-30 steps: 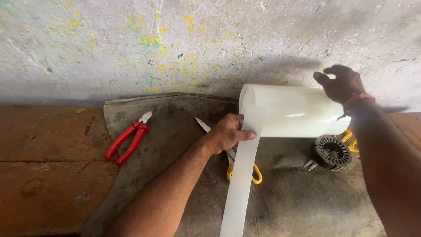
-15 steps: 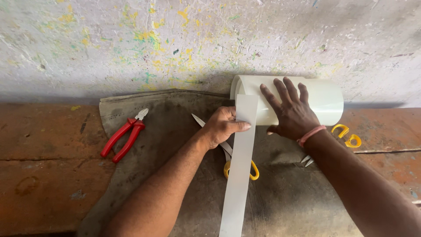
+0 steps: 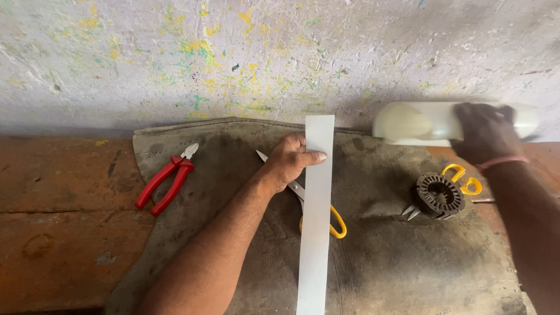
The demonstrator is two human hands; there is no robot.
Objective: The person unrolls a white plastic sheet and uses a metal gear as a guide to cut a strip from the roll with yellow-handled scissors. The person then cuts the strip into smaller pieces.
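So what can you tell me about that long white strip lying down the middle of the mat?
The white strip is a long, narrow, flat band, plain and smooth, looking like thin paper or plastic sheet. It has straight parallel edges and a square-cut top end. It lies lengthwise on the dark grey mat, running from near the wall to the bottom edge of the view, where it is cut off. The left hand presses on its upper part, thumb on top. It crosses over the yellow-handled scissors. It is apart from the white roll.

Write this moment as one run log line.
left hand: holds white strip | right hand: on white roll | scissors: under strip
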